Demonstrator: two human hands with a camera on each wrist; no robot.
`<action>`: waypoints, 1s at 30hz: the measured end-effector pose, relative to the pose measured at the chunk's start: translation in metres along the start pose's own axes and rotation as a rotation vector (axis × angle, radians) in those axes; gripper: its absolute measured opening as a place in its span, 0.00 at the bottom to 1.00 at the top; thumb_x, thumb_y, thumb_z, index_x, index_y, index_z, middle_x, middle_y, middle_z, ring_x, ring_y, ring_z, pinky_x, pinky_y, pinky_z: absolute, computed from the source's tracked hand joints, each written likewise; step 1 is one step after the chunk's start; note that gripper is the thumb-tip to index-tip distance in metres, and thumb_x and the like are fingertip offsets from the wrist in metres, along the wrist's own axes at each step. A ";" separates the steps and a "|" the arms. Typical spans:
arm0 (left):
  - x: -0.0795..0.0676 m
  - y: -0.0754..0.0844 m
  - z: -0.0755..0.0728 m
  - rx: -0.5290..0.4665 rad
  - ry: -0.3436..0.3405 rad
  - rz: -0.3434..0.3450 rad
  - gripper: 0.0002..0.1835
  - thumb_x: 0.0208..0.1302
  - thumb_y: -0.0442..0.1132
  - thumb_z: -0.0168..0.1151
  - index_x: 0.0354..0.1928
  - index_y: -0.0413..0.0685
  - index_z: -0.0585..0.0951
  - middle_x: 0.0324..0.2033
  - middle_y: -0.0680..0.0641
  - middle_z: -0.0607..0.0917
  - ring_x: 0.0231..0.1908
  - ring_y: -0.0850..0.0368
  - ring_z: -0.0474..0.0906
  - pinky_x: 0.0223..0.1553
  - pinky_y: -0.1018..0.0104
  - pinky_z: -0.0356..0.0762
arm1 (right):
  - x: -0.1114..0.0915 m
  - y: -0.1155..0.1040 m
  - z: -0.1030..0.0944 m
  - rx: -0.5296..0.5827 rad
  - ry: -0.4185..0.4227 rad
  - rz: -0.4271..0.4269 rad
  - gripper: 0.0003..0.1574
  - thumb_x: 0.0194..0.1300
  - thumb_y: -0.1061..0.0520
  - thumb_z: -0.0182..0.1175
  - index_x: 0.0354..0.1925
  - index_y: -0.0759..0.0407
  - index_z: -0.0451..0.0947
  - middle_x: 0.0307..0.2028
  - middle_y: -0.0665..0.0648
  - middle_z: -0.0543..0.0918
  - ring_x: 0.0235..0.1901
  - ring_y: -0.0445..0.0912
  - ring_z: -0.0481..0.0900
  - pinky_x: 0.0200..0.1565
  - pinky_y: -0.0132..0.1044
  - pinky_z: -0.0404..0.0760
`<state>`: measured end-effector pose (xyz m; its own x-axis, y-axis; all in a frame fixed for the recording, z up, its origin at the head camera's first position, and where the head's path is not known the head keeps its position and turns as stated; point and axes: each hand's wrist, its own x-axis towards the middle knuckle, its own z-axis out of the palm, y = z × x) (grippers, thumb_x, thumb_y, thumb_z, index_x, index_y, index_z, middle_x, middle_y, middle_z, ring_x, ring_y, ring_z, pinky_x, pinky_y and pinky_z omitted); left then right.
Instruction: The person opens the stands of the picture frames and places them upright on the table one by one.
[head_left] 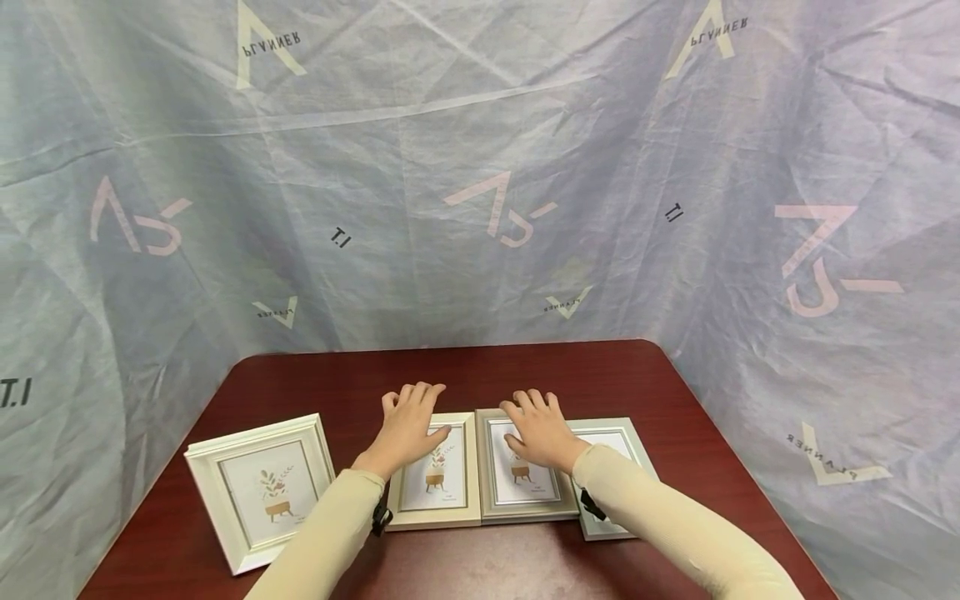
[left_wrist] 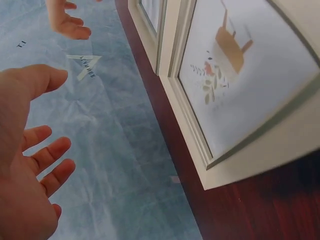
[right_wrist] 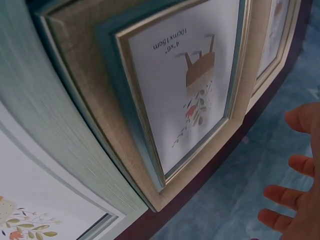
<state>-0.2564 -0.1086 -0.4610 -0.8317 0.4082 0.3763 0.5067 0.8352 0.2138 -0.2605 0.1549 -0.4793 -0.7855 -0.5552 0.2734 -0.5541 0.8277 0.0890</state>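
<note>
Over a cream picture frame (head_left: 472, 492) my left hand (head_left: 408, 423) hovers with its fingers spread and slightly bent, holding nothing. My right hand (head_left: 542, 429) is above the beige picture frame (head_left: 487, 500) beside it, fingers likewise spread and loosely bent. In the left wrist view, a gap separates the left hand (left_wrist: 30, 155) from the cream frame (left_wrist: 172, 95). The right wrist view has the right hand (right_wrist: 300, 185) apart from the beige frame (right_wrist: 200, 152). A pale green-grey frame (head_left: 637, 446) adjoins on the right, partly hidden by the right forearm.
A white picture frame (head_left: 217, 500) lies angled at the left, apart from the row, partly behind the left sleeve. The dark red tabletop (head_left: 465, 375) extends behind the frames. A grey printed curtain (head_left: 420, 275) encloses the back and sides.
</note>
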 end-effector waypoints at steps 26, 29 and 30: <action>0.025 -0.029 0.055 0.079 -0.183 -0.118 0.35 0.61 0.50 0.70 0.66 0.44 0.71 0.59 0.41 0.73 0.60 0.40 0.63 0.58 0.37 0.52 | 0.020 0.013 0.015 0.139 -0.099 0.045 0.29 0.68 0.47 0.62 0.63 0.54 0.70 0.59 0.62 0.70 0.60 0.59 0.64 0.57 0.61 0.59; 0.026 -0.032 0.061 0.103 -0.238 -0.123 0.35 0.62 0.52 0.69 0.67 0.44 0.70 0.60 0.41 0.72 0.63 0.39 0.62 0.60 0.36 0.50 | 0.021 0.012 0.016 0.153 -0.131 0.044 0.30 0.68 0.47 0.62 0.64 0.53 0.69 0.59 0.62 0.70 0.61 0.58 0.63 0.59 0.61 0.57; 0.026 -0.032 0.063 0.111 -0.255 -0.125 0.34 0.63 0.52 0.68 0.67 0.45 0.70 0.61 0.41 0.72 0.63 0.39 0.62 0.61 0.36 0.49 | 0.021 0.012 0.017 0.158 -0.137 0.043 0.29 0.68 0.47 0.62 0.64 0.53 0.69 0.59 0.62 0.70 0.61 0.58 0.63 0.59 0.61 0.57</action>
<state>-0.3089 -0.1014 -0.5151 -0.9233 0.3675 0.1120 0.3808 0.9141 0.1392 -0.2880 0.1520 -0.4884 -0.8334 -0.5346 0.1400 -0.5473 0.8337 -0.0742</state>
